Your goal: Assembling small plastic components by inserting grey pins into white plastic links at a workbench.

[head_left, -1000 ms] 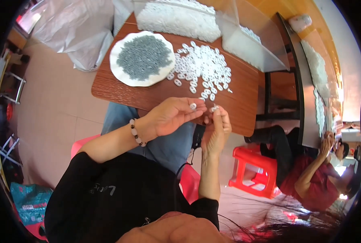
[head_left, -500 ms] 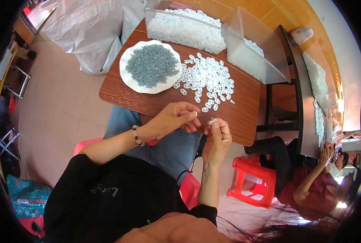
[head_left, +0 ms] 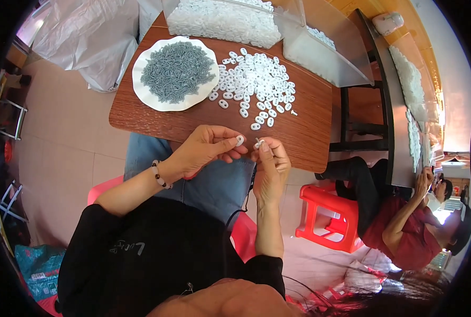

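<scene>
My left hand pinches a small white oval piece between thumb and fingertips, over the table's near edge. Close beside it, my right hand is closed on another small white piece, from which a short thin greyish pin sticks up. The hands are slightly apart. Beyond them, many loose white two-hole oval pieces are spread on the brown wooden table. Left of this pile stands a white wavy-rimmed plate heaped with small grey pins.
Clear plastic bins of white pieces stand along the table's far side. Whitish sacks are at the far left. To the right are a red plastic stool and a dark table, where another person in dark red sits.
The white oval piece now shows plainly at my left fingertips. My right hand still grips its piece. The table and everything on it sit higher and further left in view.
</scene>
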{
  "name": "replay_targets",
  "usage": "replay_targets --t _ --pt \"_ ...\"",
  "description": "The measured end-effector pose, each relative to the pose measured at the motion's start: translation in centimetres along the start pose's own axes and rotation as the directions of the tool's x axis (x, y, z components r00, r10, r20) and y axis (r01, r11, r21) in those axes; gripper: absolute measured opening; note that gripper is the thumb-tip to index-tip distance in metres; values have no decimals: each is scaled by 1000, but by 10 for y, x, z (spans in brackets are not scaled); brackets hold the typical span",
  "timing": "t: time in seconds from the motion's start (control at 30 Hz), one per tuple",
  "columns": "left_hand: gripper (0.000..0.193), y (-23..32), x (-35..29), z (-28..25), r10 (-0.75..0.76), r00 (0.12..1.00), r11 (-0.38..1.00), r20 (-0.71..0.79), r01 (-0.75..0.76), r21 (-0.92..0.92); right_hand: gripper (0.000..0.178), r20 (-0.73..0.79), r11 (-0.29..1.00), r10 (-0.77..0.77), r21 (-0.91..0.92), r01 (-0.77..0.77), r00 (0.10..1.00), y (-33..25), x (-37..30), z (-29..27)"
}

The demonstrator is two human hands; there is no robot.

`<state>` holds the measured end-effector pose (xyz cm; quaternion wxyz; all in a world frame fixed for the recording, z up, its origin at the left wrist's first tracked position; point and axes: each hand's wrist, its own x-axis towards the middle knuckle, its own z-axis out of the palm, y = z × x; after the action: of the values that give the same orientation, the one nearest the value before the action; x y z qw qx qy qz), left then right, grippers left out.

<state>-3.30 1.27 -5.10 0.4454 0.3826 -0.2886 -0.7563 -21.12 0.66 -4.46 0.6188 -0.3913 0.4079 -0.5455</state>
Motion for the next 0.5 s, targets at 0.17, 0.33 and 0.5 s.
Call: replay_targets --t 0.17,0.33,0.5 --pt "26 -5 0 -4 74 997 988 11 -75 134 12 17 1000 5 -8 -5 1000 0 1 1" --pt "23 -6 -3 -4 70 997 942 34 -78 326 13 41 999 -7 -41 9 999 2 1 3" --pt "23 -10 -2 2 199 978 879 67 -209 429 14 77 999 29 -33 -26 997 7 1 2"
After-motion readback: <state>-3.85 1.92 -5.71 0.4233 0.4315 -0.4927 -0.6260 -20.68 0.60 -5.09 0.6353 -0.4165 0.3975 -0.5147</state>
